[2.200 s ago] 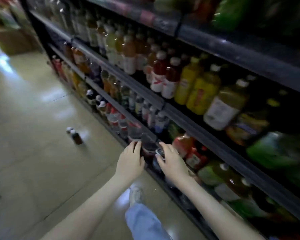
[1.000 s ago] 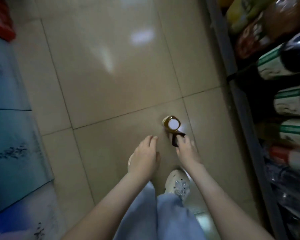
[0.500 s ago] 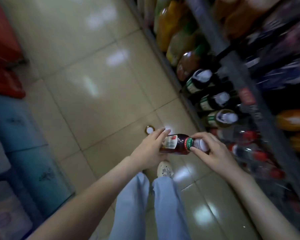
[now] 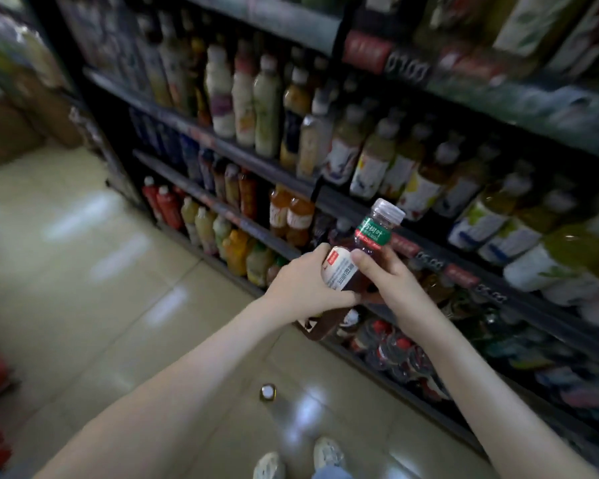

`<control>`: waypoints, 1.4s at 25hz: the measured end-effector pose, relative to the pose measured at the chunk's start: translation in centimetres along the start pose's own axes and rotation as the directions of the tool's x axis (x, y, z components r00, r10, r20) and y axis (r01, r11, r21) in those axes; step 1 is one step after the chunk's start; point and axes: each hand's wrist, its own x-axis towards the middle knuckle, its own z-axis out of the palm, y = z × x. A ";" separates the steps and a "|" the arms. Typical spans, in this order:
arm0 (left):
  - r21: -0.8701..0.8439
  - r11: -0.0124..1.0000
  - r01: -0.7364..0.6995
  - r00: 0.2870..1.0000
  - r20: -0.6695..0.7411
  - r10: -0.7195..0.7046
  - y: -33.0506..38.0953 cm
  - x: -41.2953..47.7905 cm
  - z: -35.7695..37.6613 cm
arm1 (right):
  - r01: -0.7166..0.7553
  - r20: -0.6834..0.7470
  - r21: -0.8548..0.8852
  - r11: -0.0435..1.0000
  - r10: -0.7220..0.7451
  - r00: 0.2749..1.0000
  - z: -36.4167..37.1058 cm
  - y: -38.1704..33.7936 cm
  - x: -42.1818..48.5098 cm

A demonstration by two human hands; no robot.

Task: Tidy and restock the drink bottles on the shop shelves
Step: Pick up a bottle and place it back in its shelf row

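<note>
I hold one dark red tea bottle (image 4: pixel 367 243) tilted in front of the lower shelves; it has a white cap, a green neck band and a white label. My left hand (image 4: pixel 303 288) wraps round its lower body, and the base shows below my fingers. My right hand (image 4: pixel 389 281) grips the bottle's middle from the right, thumb on the front. A second bottle (image 4: pixel 267 393) with a white cap stands on the floor below my arms, near my feet.
The dark shelf unit (image 4: pixel 222 205) runs from upper left to lower right, its tiers packed with rows of drink bottles. The tiled floor (image 4: pixel 83 271) stretches to the left, with brown boxes (image 4: pixel 11 133) at the far left and my shoes (image 4: pixel 327 456) at the bottom edge.
I picked one bottle up off the floor with both hands and raised it from lying sideways to cap-up before the shelves. My view swung from the floor up to the shelves.
</note>
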 end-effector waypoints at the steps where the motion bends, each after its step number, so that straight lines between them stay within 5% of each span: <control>1: 0.002 1.000 -0.012 1.000 -0.009 0.012 1.3 0.0 -0.5 | -0.031 -0.011 0.069 0.997 0.032 0.999 0.0 -0.7 -0.8; 8: 0.071 0.988 -0.140 0.990 -0.004 0.141 7.9 1.0 -0.4 | 0.012 -0.172 0.152 0.988 0.015 0.985 -3.9 -4.4 -3.6; 11: -0.169 0.972 -0.164 0.956 0.216 0.199 10.7 2.7 -1.9 | 0.100 -0.178 0.236 0.967 -0.058 0.982 -7.6 -6.0 -4.2; 13: -0.163 0.972 -0.167 0.908 0.359 0.216 12.6 3.8 -2.5 | 0.161 -0.177 0.276 0.948 -0.114 0.978 -10.1 -7.1 -4.4; 19: 0.037 0.916 -0.400 0.917 0.014 0.400 19.0 7.3 -1.8 | 0.259 -0.309 0.199 0.945 -0.190 0.932 -15.7 -10.9 -3.3; 25: 0.263 0.730 -0.631 0.716 -0.165 0.678 22.3 10.4 -2.7 | 0.316 -0.591 -0.030 0.948 -0.272 0.759 -15.6 -13.7 -1.7; 31: 0.160 0.551 -0.819 0.560 0.013 0.829 23.8 13.7 -4.9 | 0.436 -0.733 -0.128 0.891 -0.381 0.564 -15.6 -15.8 -2.4; 35: 0.179 0.407 -0.896 0.408 -0.033 0.912 26.0 13.5 -2.8 | 0.454 -0.816 -0.244 0.857 -0.434 0.381 -17.1 -15.9 -5.2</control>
